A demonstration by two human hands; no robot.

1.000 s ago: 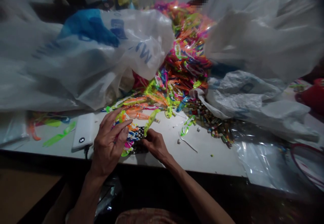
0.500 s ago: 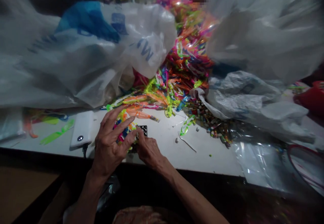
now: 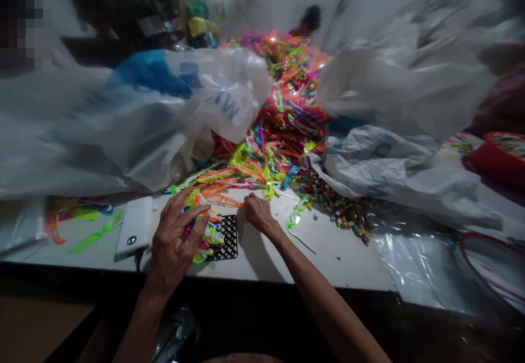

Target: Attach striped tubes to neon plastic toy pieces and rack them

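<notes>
My left hand (image 3: 174,240) is curled around a bunch of small neon plastic strips (image 3: 207,234), holding it over a black perforated grid (image 3: 227,237) on the white table (image 3: 328,253). My right hand (image 3: 258,214) reaches forward to the near edge of a big heap of bright orange, pink and green strips (image 3: 283,122). Its fingers are bent down onto the loose strips there; what they hold, if anything, is hidden.
Large clear plastic bags (image 3: 123,117) bulge on both sides of the heap. A white power bank (image 3: 134,226) lies left of my left hand. Small coloured bits (image 3: 340,210) are scattered at right, with a red basin (image 3: 502,158) at the far right edge.
My right hand has left the black grid and moved forward to the heap's edge. The left hand still holds the bunch. The camera has tilted up a little.
</notes>
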